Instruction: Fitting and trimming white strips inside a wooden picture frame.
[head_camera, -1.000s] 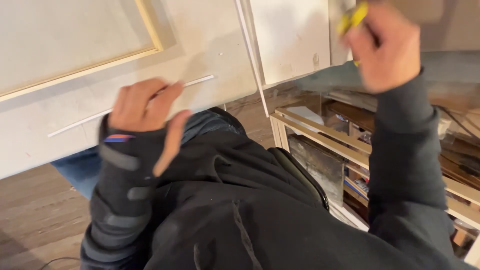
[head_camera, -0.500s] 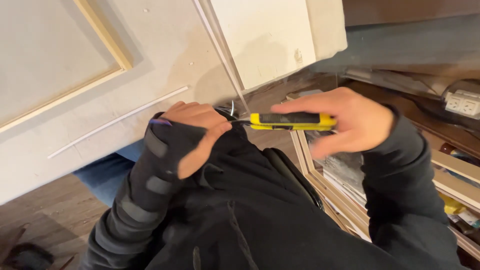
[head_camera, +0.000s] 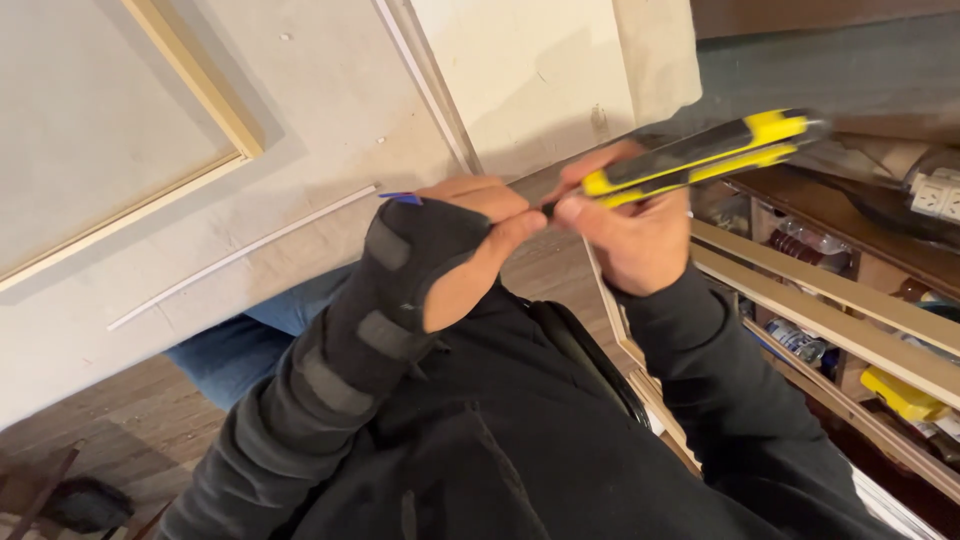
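Since a moment earlier the right hand (head_camera: 630, 235), gripping the yellow utility knife (head_camera: 700, 158), had tilted its rear toward two o'clock, tip meeting the braced left hand (head_camera: 470, 235), closed around a blue pencil (head_camera: 402, 198), apparently sharpening it.

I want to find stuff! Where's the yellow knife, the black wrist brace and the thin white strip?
yellow knife (head_camera: 700, 160), head view, middle of its handle.
black wrist brace (head_camera: 400, 290), head view, on the wrist part.
thin white strip (head_camera: 240, 255), head view, midway along it.
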